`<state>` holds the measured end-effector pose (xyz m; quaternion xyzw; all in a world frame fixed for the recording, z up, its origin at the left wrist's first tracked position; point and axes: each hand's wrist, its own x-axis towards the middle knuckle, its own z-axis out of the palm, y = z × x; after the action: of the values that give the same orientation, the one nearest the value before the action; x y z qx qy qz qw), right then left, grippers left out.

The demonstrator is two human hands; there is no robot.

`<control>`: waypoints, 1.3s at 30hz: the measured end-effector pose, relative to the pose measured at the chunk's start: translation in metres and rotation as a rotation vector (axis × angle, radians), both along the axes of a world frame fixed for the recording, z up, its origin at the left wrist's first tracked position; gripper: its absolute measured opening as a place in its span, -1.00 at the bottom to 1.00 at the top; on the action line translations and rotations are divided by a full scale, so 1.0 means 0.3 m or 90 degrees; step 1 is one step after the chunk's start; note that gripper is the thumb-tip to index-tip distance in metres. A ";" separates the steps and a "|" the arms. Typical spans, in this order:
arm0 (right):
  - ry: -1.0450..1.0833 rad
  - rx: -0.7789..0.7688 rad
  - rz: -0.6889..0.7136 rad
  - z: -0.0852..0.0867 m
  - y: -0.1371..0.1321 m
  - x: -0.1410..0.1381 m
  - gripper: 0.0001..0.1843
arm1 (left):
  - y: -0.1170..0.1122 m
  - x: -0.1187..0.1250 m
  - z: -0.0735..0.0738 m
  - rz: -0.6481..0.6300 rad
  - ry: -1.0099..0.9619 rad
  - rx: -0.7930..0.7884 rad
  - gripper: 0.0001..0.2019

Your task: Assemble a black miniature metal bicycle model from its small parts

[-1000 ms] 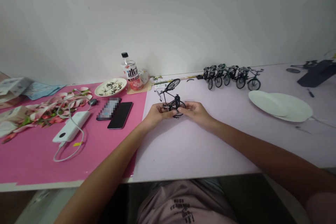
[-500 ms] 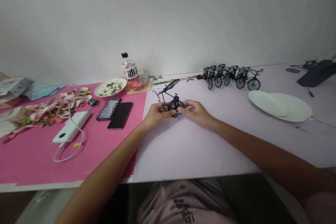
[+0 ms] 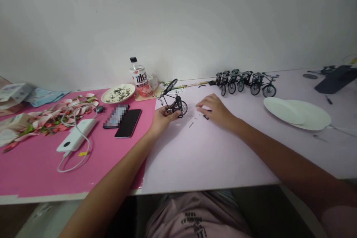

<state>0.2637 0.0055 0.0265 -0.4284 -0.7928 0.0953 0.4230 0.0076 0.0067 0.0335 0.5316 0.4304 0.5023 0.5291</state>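
Note:
My left hand (image 3: pixel 162 119) is closed around a small black model bicycle (image 3: pixel 175 101), holding it tilted above the light tabletop. One wheel points up and away, and the other, with its spokes showing, is near my fingers. My right hand (image 3: pixel 214 111) is apart from the bicycle, low over the table, with fingers slightly bent and a small gap between thumb and forefinger. Around its fingertips lie several tiny parts, among them a thin dark strip (image 3: pixel 191 124) and a small black piece (image 3: pixel 205 117). I see nothing held in the right hand.
Several model bicycles (image 3: pixel 240 81) stand along the wall. White plates (image 3: pixel 312 113) and a dark block (image 3: pixel 336 79) are at the right. On the pink left side are phones (image 3: pixel 128 123), a white power bank (image 3: pixel 75 136) with cable, petals (image 3: pixel 55 117), a dish (image 3: pixel 104 97) and a bottle (image 3: pixel 141 80).
My right hand has let go of the bicycle and moved right, down to the small parts on the table. The left hand has shifted slightly left with the bicycle.

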 end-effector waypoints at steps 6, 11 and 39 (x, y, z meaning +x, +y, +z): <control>-0.128 -0.067 0.167 -0.051 -0.028 -0.043 -0.85 | -0.003 0.003 0.003 0.014 -0.017 0.004 -0.40; -0.137 -0.080 0.169 -0.055 -0.039 -0.058 -0.83 | 0.010 -0.003 -0.002 0.034 -0.007 0.010 -0.43; 0.087 0.090 0.044 -0.019 -0.079 -0.105 -0.81 | -0.003 0.011 -0.022 -0.014 0.020 -0.012 -0.39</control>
<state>0.2324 -0.0183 0.0208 -0.3625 -0.7813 0.0824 0.5015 0.0109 0.0059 0.0270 0.5390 0.4374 0.4840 0.5329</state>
